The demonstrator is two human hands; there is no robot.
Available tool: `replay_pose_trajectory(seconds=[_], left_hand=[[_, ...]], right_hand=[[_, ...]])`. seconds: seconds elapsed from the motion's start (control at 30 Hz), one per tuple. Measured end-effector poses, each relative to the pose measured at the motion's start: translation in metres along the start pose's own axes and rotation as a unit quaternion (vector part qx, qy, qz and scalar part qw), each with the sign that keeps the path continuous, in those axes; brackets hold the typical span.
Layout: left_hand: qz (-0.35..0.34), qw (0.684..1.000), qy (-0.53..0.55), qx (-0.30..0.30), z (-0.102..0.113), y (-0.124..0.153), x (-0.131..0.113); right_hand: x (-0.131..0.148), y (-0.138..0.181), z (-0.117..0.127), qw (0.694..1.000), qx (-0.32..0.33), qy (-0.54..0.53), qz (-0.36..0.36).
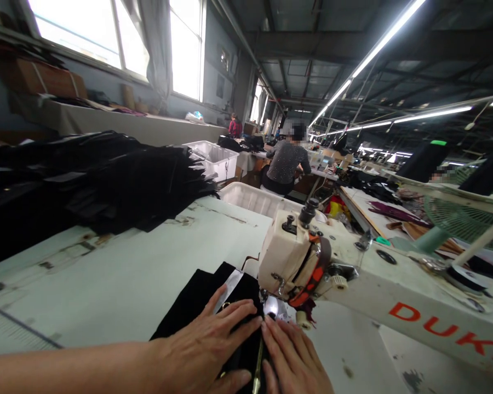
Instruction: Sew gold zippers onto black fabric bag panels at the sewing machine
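A piece of black fabric [189, 301] lies on the sewing machine bed, with a pale white strip [232, 284] along its top. My left hand [213, 339] rests flat on this fabric, fingers spread toward the needle area. Beside it, my right hand [293, 353] lies with fingers stretched out at the fabric's right edge, close to the presser foot. Between the two hands runs a narrow gold-coloured metal strip [257, 366]; its kind is unclear. The sewing machine head [287, 257] stands just beyond my fingertips, its small lamp lit. The needle itself is hidden.
A large pile of black fabric pieces [107, 180] covers the table's far left. White plastic bins [250, 197] stand behind the table. A seated person [286, 167] works ahead. Thread cones [425, 161] and a green fan [452, 219] are at the right.
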State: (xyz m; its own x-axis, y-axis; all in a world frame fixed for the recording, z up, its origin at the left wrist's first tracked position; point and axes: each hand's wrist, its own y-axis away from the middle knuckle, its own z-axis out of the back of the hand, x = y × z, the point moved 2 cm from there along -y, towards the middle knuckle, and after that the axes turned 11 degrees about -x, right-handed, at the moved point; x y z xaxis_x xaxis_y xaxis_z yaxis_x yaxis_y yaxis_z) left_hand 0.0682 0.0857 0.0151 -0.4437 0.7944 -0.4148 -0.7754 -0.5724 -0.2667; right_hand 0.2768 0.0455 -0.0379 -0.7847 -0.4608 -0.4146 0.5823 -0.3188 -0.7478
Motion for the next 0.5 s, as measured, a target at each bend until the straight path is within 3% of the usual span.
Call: replay_pose_trajectory(seconds=[0.2,0.5], left_hand=[[-0.005,1.0,-0.002,0.001,0.001,-0.01,0.004],[-0.001,1.0,0.023,0.002,0.002,-0.011,0.005]], right_hand=[[-0.003,0.01,-0.011,1.0,0.017,0.016,0.01],[-0.007,0.007,-0.006,0.998,0.057,-0.026,-0.017]])
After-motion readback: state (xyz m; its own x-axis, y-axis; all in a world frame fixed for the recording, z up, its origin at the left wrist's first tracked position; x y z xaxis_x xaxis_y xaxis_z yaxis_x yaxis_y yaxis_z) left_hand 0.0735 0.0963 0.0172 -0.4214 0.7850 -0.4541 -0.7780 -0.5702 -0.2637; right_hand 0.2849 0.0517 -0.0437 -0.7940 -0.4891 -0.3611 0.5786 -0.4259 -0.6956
